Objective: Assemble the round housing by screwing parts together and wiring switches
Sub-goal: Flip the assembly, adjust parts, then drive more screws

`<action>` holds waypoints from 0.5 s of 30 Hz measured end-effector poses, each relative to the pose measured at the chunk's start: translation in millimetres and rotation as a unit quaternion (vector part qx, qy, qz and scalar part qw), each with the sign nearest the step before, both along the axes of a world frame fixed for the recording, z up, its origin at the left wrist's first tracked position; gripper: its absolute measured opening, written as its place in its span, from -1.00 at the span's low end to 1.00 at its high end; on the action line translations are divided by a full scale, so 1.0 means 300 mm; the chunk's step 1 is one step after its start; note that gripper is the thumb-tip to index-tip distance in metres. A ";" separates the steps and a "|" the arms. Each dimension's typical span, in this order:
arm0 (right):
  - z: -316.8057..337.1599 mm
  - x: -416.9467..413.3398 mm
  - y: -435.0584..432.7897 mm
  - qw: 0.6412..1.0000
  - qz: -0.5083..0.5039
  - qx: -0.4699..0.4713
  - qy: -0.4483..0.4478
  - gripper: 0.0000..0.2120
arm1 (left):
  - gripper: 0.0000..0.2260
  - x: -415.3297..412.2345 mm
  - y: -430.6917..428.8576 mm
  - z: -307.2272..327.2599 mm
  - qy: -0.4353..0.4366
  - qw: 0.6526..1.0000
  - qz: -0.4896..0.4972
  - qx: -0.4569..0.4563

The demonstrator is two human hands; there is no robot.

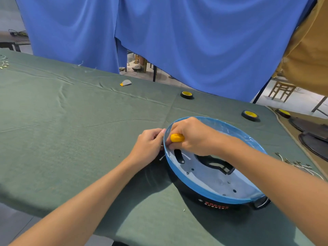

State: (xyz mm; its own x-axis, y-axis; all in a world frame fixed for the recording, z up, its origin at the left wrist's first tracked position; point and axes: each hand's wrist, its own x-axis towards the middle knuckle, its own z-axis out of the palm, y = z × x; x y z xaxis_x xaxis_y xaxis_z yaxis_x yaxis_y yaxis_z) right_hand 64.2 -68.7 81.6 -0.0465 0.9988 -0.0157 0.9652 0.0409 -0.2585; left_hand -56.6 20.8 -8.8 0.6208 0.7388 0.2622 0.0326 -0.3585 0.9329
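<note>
The round housing (204, 193) lay open side up at the table's (71, 139) near right, right hand (193, 137) fisted round a yellow-handled screwdriver (177, 138) inside its left rim, left hand (149, 142) pinching that rim outside, so a slipping tip might well have jabbed those fingers.

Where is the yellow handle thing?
In the head view, right of centre, the yellow handle is gripped in the right hand at the left rim of the round housing, with the left hand just outside that rim.
</note>
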 end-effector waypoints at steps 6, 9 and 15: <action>0.008 0.001 0.003 0.999 0.007 -0.011 -0.037 -0.89 | -0.60 -0.018 0.012 -0.020 -0.009 0.999 -0.048 -0.002; 0.004 -0.014 0.006 0.998 0.009 -0.005 -0.065 -0.89 | -0.60 -0.016 0.010 -0.025 -0.005 0.999 -0.033 0.024; -0.034 -0.056 0.001 0.993 -0.105 0.045 -0.037 -0.65 | -0.60 -0.016 0.005 -0.020 0.007 0.998 -0.015 0.054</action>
